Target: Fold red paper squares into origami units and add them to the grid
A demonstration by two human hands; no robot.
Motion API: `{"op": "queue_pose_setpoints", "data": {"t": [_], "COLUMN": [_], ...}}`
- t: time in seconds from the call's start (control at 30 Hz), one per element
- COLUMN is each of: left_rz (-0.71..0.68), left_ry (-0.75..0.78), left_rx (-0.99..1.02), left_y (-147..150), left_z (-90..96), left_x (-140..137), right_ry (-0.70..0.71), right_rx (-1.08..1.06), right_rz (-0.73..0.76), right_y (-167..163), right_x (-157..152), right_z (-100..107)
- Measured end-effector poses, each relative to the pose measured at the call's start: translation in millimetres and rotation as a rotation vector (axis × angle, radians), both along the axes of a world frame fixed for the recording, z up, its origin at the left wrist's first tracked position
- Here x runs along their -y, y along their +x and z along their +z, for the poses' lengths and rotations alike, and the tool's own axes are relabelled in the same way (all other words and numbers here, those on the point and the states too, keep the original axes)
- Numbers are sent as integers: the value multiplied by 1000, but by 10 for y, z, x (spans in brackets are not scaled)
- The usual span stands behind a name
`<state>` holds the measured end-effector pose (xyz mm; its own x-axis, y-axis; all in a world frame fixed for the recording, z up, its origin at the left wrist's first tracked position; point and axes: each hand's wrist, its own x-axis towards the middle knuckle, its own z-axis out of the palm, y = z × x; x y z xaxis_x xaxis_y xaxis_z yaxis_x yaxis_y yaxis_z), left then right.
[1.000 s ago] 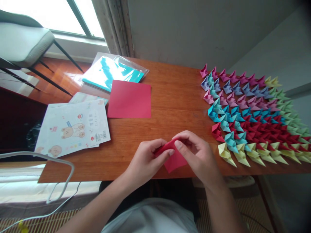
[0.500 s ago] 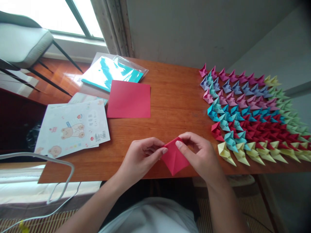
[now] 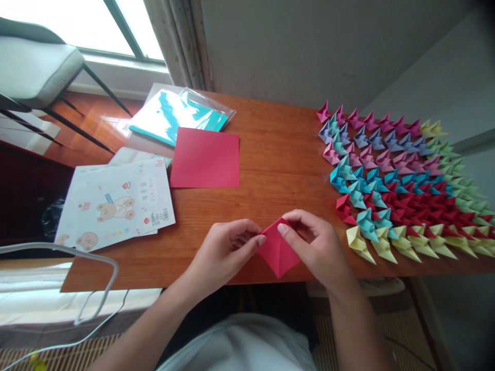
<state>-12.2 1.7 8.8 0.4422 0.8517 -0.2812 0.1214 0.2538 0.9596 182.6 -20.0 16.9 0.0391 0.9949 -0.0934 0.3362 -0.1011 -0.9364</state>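
Observation:
A small folded piece of red paper (image 3: pixel 279 253) is held between my two hands at the table's front edge, one corner pointing down toward me and creases running across it. My left hand (image 3: pixel 229 250) pinches its left corner between thumb and fingers. On the upper right edge, my right hand (image 3: pixel 312 242) grips the paper with the thumb on top and the fingers behind. Beyond my left hand lies a flat sheet of red paper (image 3: pixel 205 158). To the right stand rows of folded paper figures (image 3: pixel 382 185) in several colours.
A wooden table (image 3: pixel 270 159) carries everything. At its back left is a clear packet of turquoise paper (image 3: pixel 178 117); nearer lies a white packet with bear drawings (image 3: pixel 119 206). A white cable-like tube (image 3: pixel 112 273) curves at the lower left. A chair (image 3: pixel 38 67) stands by the window.
The folded red paper has tilted very slightly, its lower corner shifting a little to the right. Both hands keep their hold, and my right hand has edged slightly left.

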Motion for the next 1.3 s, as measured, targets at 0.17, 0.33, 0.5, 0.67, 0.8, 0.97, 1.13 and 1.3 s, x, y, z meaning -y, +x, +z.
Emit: {"op": "queue_pose_setpoints", "data": {"t": [0.17,0.33,0.5,0.67,0.8,0.97,1.13,1.3], "left_rz": [-5,20,0,-1,-18,-27,-47,-62], "left_ry": [10,11,52,84,103,125,136,159], "left_rx": [-4,6,-43,-66,-88,-116,-147,-145], "left_y": [-13,-6,2,-11,-28,-32,-28,-38], "left_z": [-18,-16,-16,0,-4,-5,-12,-12], "left_x": [-1,-5,-2,-10,-17,-24,-22,-9], "right_ry": [-58,-141,-153,-149,-131,-125,-111,-87], "right_rx": [-65,-79,0,41,73,139,186,216], "right_rz": [16,103,113,119,130,208,206,208], "right_y": [6,42,49,52,68,96,103,85], "right_x": [-13,-17,-17,-25,-26,-23,-29,-38], "right_z": [0,-26,-39,0,27,80,92,97]}}
